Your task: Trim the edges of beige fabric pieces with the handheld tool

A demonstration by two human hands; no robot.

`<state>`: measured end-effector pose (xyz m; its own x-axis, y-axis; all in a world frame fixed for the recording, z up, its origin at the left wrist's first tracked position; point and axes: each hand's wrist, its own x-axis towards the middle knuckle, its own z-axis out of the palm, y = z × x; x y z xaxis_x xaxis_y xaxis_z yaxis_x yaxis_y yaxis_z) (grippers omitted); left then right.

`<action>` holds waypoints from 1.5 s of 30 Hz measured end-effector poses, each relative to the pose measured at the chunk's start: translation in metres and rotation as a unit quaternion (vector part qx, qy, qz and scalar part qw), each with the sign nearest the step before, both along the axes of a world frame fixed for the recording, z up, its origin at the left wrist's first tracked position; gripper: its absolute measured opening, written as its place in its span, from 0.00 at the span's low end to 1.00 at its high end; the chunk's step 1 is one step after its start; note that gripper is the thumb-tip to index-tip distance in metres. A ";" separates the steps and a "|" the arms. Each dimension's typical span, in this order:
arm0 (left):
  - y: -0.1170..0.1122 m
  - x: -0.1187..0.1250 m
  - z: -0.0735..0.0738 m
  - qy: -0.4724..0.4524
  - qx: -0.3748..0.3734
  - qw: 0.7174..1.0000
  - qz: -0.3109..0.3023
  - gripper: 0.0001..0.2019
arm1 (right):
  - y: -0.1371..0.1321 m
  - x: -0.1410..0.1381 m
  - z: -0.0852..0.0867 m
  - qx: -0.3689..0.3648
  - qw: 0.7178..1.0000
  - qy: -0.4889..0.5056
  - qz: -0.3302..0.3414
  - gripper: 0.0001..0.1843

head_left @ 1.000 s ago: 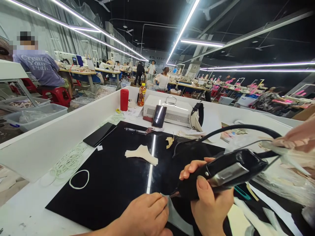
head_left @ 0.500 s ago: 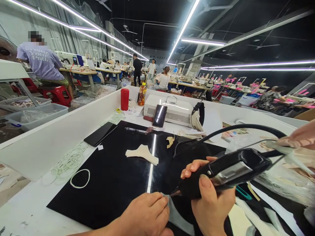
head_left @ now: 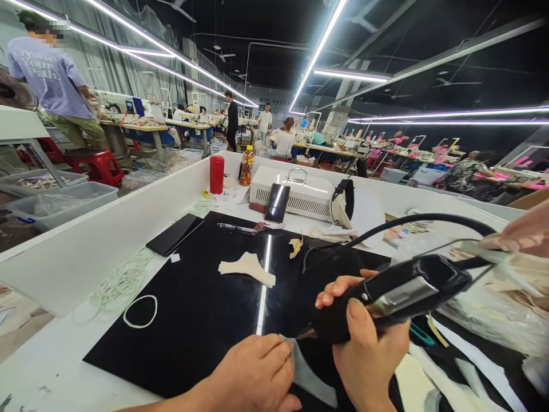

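My right hand (head_left: pixel 369 349) is wrapped round a black corded hand tool (head_left: pixel 398 292), its tip pointing down-left at a thin grey fabric strip (head_left: pixel 306 369). My left hand (head_left: pixel 253 375) lies on the black mat (head_left: pixel 193 309) with fingers bent, pinching the strip's left edge. A cream fabric piece (head_left: pixel 249 268) lies farther back on the mat. The tool's black cable (head_left: pixel 412 222) arcs off to the right.
A white ring (head_left: pixel 140 312) and a pile of rings (head_left: pixel 120 280) lie left. A phone (head_left: pixel 174 233), pen (head_left: pixel 235 228), red bottle (head_left: pixel 217 174), drink bottle (head_left: pixel 247 165) and white machine (head_left: pixel 300 194) stand behind. Another person's hand (head_left: pixel 518 234) and plastic bags (head_left: pixel 493 309) are on the right.
Both hands and the tool have stayed almost still, the tool drifting slightly upward. In the background at left, a person in a purple shirt has risen from the red stool.
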<state>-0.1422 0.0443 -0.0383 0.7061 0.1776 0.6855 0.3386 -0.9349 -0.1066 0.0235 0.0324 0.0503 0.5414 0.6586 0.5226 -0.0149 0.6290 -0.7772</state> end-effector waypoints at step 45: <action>-0.005 -0.005 0.011 0.041 -0.025 0.999 0.007 0.18 | -0.010 -0.005 0.010 -0.009 1.000 0.013 0.025 0.17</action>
